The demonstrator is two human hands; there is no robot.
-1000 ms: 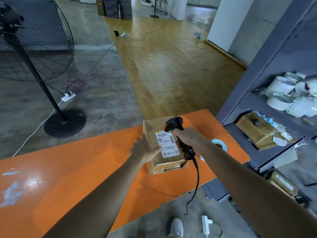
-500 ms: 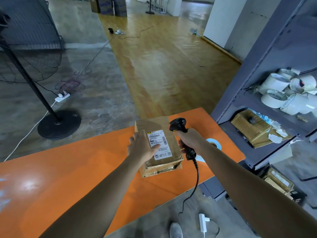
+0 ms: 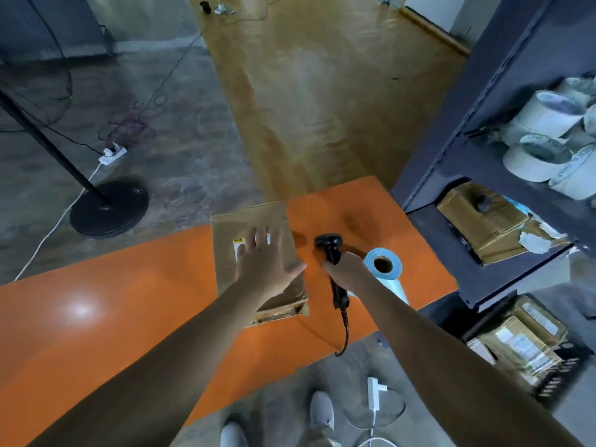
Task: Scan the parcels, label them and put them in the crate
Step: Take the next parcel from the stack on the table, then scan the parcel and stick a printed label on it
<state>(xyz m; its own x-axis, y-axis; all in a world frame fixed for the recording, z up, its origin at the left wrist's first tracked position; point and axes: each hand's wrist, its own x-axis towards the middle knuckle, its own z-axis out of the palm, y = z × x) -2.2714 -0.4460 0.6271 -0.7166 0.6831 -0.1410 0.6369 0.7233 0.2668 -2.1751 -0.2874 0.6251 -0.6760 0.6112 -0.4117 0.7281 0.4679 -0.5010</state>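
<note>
Black fan stand (image 3: 109,208), white power strip (image 3: 113,153), dark shelving (image 3: 503,59) — white rolls (image 3: 535,159), perhaps tape

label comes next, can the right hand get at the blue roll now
Probably within reach: the blue roll lies just beside the right hand, nothing between them. But that hand grips the scanner, so it would likely need setting down first.
</note>
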